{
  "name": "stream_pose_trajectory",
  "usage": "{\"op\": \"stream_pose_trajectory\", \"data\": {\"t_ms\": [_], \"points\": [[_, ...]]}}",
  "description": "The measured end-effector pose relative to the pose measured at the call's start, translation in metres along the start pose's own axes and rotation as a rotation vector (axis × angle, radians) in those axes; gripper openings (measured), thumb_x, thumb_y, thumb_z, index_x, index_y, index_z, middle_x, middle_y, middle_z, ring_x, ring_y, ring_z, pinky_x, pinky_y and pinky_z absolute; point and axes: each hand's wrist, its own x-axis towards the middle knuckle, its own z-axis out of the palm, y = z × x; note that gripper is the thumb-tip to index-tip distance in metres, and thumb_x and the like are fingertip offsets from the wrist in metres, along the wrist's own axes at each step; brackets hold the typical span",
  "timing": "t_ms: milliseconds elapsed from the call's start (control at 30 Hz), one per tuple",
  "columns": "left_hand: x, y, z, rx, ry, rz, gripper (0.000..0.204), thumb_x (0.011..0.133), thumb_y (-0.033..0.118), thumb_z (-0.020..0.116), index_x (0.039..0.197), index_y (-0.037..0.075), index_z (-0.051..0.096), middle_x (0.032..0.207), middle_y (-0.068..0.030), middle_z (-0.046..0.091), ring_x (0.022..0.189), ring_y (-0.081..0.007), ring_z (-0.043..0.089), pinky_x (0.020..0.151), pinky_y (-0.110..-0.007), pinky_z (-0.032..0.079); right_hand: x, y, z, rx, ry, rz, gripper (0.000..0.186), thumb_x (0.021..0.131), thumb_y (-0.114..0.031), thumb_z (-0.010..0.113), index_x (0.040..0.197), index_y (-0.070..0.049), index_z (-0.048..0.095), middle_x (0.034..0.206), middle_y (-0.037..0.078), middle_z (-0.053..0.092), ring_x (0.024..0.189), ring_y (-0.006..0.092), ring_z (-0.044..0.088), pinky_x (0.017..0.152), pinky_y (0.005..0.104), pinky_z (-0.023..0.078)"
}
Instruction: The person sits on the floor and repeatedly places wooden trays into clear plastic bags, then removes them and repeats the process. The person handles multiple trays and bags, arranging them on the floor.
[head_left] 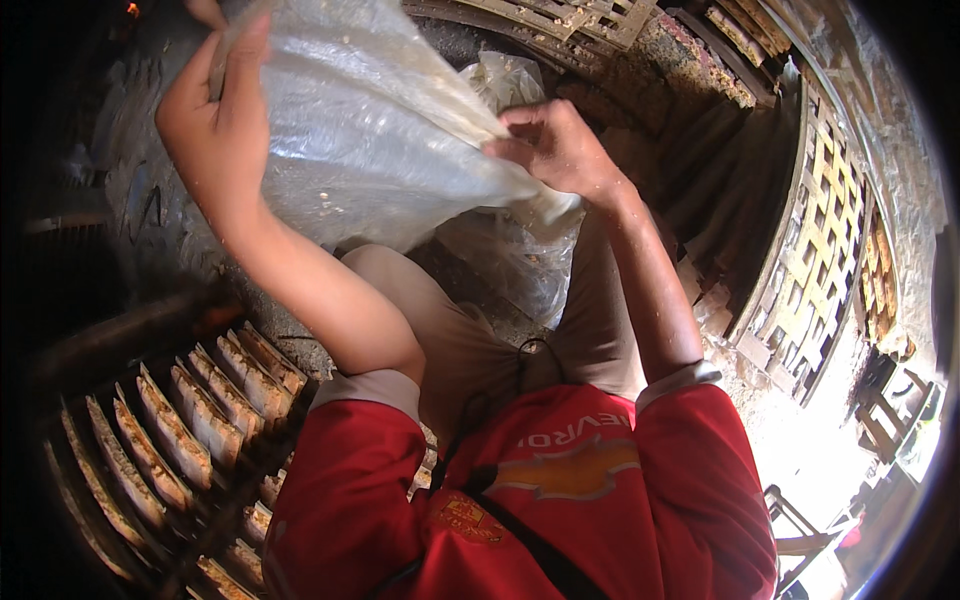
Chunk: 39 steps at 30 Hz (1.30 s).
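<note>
A large clear plastic sheet or bag (360, 150) is stretched between my two hands above my knees. My left hand (225, 105), raised at the upper left, pinches its edge between thumb and fingers. On the other side my right hand (560, 145) grips a gathered fold, with a loose corner hanging below the fingers. Whether the plastic is a flat sheet or an opened bag I cannot tell. Beneath it, between my legs, lies more crumpled clear plastic (525, 260), partly hidden by the stretched piece.
At the lower left a dark rack holds several upright slabs (180, 430) with crumbly brown faces. A woven bamboo tray (805, 250) leans at the right. Another slatted bamboo piece (600, 25) lies at the top. Wooden frames (895, 410) stand in bright light at the far right.
</note>
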Motion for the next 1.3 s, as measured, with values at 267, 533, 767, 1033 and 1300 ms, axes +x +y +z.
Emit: {"op": "stream_pose_trajectory", "data": {"t_ms": [267,533,767,1033,1300], "points": [[-0.010,0.003,-0.011,-0.229,0.196,-0.030,0.029,0.098,0.031,0.073,0.097,0.002,0.077,0.078,0.0016,0.070,0.069,-0.0053,0.054,0.066,-0.022,0.042,-0.017,0.039,0.006,0.200,-0.039,0.107,0.083,0.074,-0.042,0.094,0.136,0.002,0.060,0.114,0.014,0.072,0.115,0.0229,0.066,0.092,0.0400,0.054],[0.002,-0.020,-0.018,0.122,0.208,-0.127,0.043,0.095,0.042,0.073,0.091,-0.001,0.078,0.074,-0.0053,0.071,0.069,-0.0122,0.059,0.070,-0.029,0.047,-0.020,0.116,-0.020,-0.175,-0.199,0.214,0.037,0.084,-0.027,0.086,0.111,-0.003,0.076,0.105,0.013,0.077,0.097,0.0225,0.070,0.089,0.0375,0.054],[-0.005,-0.094,-0.014,0.175,0.436,-0.263,0.045,0.097,0.041,0.070,0.095,-0.004,0.077,0.078,-0.0112,0.074,0.071,-0.0182,0.064,0.073,-0.034,0.051,-0.019,0.107,-0.103,0.063,-0.052,0.090,0.029,0.092,0.001,0.066,0.120,0.008,0.065,0.116,0.018,0.074,0.108,0.0226,0.070,0.100,0.0365,0.054],[-0.007,-0.111,0.010,0.067,0.072,-0.497,0.029,0.096,0.025,0.070,0.101,-0.003,0.075,0.088,-0.0144,0.073,0.082,-0.0217,0.069,0.078,-0.034,0.054,0.004,0.072,-0.122,-0.848,0.492,0.291,0.018,0.097,-0.006,0.056,0.108,-0.006,0.070,0.101,0.021,0.072,0.093,0.0338,0.072,0.084,0.0395,0.056],[-0.035,-0.169,0.044,0.109,-0.826,-0.475,0.016,0.080,-0.006,0.061,0.091,0.001,0.070,0.093,-0.0075,0.072,0.095,-0.0234,0.067,0.090,-0.037,0.051,-0.046,0.164,-0.102,-0.931,0.117,0.284,0.029,0.091,-0.019,0.060,0.117,-0.008,0.064,0.112,0.018,0.070,0.114,0.0355,0.065,0.096,0.0482,0.052]]}}
